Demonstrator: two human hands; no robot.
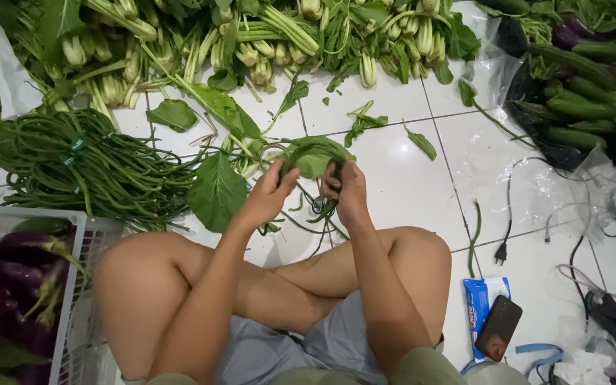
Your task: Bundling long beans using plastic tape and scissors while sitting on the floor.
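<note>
Both my hands are up in front of the crossed legs, working one bunch of greens (313, 155). Left hand (269, 194) has its grip closed on the left side of the bunch, fingers curled round the leaves. Right hand (347, 189) is closed on the stems just below, pinching them together; some thin band or tie seems to hang there, too small to be sure. Bunch is held in the air above the floor (401, 178), not resting on it. Progress, as I judge it: this bunch is mid-way, gathered but not yet put down. A lot looks undone: a big loose heap of bok choy (265, 43) lies across the top of the view, with stray leaves (217, 191) scattered near my knees. Long beans (94, 167) to the left already sit in a tied bundle, so those look finished. Containers: a white basket (73, 285) at lower left holds purple eggplants (16, 285). Plastic bags at upper right hold cucumbers (572, 107) and darker veg, contents partly hidden. Off to the right on the floor are a phone (498, 328) lying on a blue packet, plus cables (507, 214).
</note>
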